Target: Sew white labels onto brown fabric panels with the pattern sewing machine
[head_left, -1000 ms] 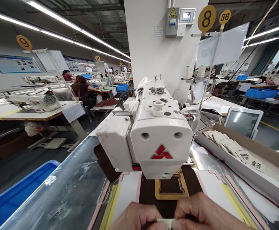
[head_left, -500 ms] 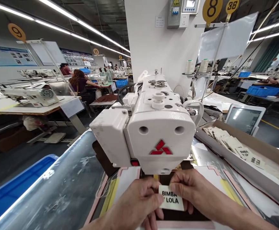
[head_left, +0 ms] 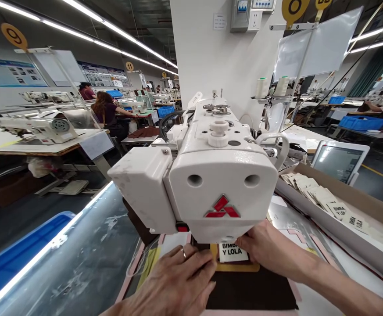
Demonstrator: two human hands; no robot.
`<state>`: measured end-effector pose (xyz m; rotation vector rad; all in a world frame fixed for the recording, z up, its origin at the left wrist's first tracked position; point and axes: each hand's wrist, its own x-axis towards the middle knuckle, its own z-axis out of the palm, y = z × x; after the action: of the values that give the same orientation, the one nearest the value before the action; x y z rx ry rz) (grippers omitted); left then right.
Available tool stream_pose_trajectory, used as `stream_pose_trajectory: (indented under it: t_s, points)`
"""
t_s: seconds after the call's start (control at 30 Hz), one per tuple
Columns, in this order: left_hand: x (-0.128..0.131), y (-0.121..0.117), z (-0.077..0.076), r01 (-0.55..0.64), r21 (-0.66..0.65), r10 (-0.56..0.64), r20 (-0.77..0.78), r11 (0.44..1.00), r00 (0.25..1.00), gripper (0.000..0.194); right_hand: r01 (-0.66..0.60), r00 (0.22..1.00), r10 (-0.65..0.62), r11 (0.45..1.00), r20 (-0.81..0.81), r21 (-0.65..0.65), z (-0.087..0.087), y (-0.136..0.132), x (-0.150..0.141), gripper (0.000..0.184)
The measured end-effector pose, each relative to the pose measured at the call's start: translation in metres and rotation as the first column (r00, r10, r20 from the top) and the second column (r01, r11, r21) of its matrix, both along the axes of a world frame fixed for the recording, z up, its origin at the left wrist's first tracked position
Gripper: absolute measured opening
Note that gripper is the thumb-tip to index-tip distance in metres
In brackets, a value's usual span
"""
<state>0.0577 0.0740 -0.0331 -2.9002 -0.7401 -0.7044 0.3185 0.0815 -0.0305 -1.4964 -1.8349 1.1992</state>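
Note:
A white label (head_left: 232,252) printed "BIMBA Y LOLA" lies inside a yellow frame (head_left: 239,267) on dark brown fabric (head_left: 250,292), just under the head of a white sewing machine (head_left: 211,175). My left hand (head_left: 174,283), with a ring, lies flat, its fingers stretched toward the label's left edge. My right hand (head_left: 263,250) touches the label's right edge with its fingertips, partly hidden under the machine head.
A cardboard box (head_left: 349,210) with several more labels sits at the right, with a tablet screen (head_left: 339,162) behind it. A blue bin (head_left: 16,259) is at the lower left. A clear plastic sheet (head_left: 89,259) covers the table. People work at other machines far off.
Both hands moved the label forward from near me and set it inside the yellow frame under the machine head. My view moved closer to the machine.

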Motion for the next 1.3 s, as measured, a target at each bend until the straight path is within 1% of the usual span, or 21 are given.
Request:
stream_pose_trajectory:
  t_s: [0.1, 0.23, 0.3, 0.43, 0.57, 0.63, 0.67, 0.73, 0.8, 0.87, 0.93, 1.0, 1.03, 1.13, 1.2, 1.3]
  points:
    - [0.001, 0.000, -0.002, -0.012, -0.006, 0.011, -0.044, 1.000, 0.999, 0.031, -0.034, 0.996, 0.022, 0.990, 0.084, 0.137, 0.007, -0.003, -0.002, 0.020]
    - [0.001, -0.001, -0.007, -0.038, -0.033, 0.035, -0.081, 0.999, 0.996, 0.037, -0.035, 0.992, 0.006, 0.973, 0.127, 0.228, 0.012, -0.004, -0.005, 0.019]
    - [0.001, -0.002, -0.007, -0.044, -0.038, 0.040, -0.097, 0.998, 0.994, 0.038, -0.037, 0.991, 0.005, 0.971, 0.134, 0.235, 0.012, -0.004, -0.006, 0.020]
    - [0.003, -0.002, -0.005, -0.050, -0.027, 0.047, -0.104, 0.998, 0.993, 0.035, -0.049, 0.987, 0.016, 0.977, 0.159, 0.208, 0.011, -0.004, -0.006, 0.023]
    - [0.009, -0.002, -0.006, -0.084, -0.058, 0.075, -0.135, 0.995, 0.988, 0.031, -0.075, 0.972, 0.025, 0.975, 0.234, 0.208, 0.011, -0.003, -0.005, 0.020]
    - [0.011, -0.002, -0.007, -0.115, -0.071, 0.103, -0.157, 0.991, 0.982, 0.034, -0.095, 0.960, 0.029, 0.969, 0.278, 0.228, 0.010, -0.002, -0.004, 0.020]
    - [0.012, -0.002, -0.007, -0.128, -0.080, 0.112, -0.175, 0.989, 0.978, 0.038, -0.126, 0.947, 0.040, 0.959, 0.320, 0.252, 0.009, -0.002, -0.004, 0.022]
    - [0.013, -0.001, -0.008, -0.144, -0.101, 0.120, -0.213, 0.984, 0.970, 0.045, -0.229, 0.902, 0.080, 0.922, 0.425, 0.312, 0.004, -0.001, -0.003, 0.024]
    - [0.015, 0.001, -0.008, -0.138, -0.123, 0.106, -0.236, 0.983, 0.966, 0.043, -0.304, 0.861, 0.090, 0.880, 0.501, 0.365, -0.002, -0.002, -0.004, 0.024]
    - [0.016, 0.003, -0.008, -0.121, -0.142, 0.085, -0.239, 0.982, 0.967, 0.036, -0.314, 0.834, 0.027, 0.844, 0.551, 0.435, -0.010, -0.004, -0.004, 0.023]
    - [0.017, 0.003, -0.010, -0.118, -0.159, 0.077, -0.243, 0.980, 0.967, 0.031, -0.336, 0.801, -0.046, 0.790, 0.596, 0.512, -0.016, -0.008, -0.005, 0.025]
    - [0.017, 0.003, -0.012, -0.126, -0.175, 0.080, -0.249, 0.976, 0.965, 0.029, -0.389, 0.784, -0.050, 0.738, 0.618, 0.552, -0.019, -0.011, -0.005, 0.027]
    - [0.018, 0.003, -0.013, -0.136, -0.183, 0.087, -0.249, 0.974, 0.965, 0.028, -0.404, 0.791, -0.027, 0.728, 0.612, 0.554, -0.020, -0.011, -0.004, 0.028]
    - [0.019, 0.002, -0.016, -0.140, -0.219, 0.087, -0.238, 0.966, 0.967, 0.024, -0.415, 0.809, 0.018, 0.725, 0.587, 0.550, -0.022, -0.010, -0.002, 0.027]
    - [0.020, 0.004, -0.018, -0.129, -0.237, 0.077, -0.217, 0.963, 0.973, 0.023, -0.430, 0.803, 0.030, 0.720, 0.595, 0.544, -0.023, -0.008, 0.000, 0.026]
    - [0.020, 0.007, -0.022, -0.099, -0.210, 0.060, -0.183, 0.973, 0.981, 0.023, -0.464, 0.786, 0.058, 0.713, 0.616, 0.525, -0.025, -0.007, 0.002, 0.025]
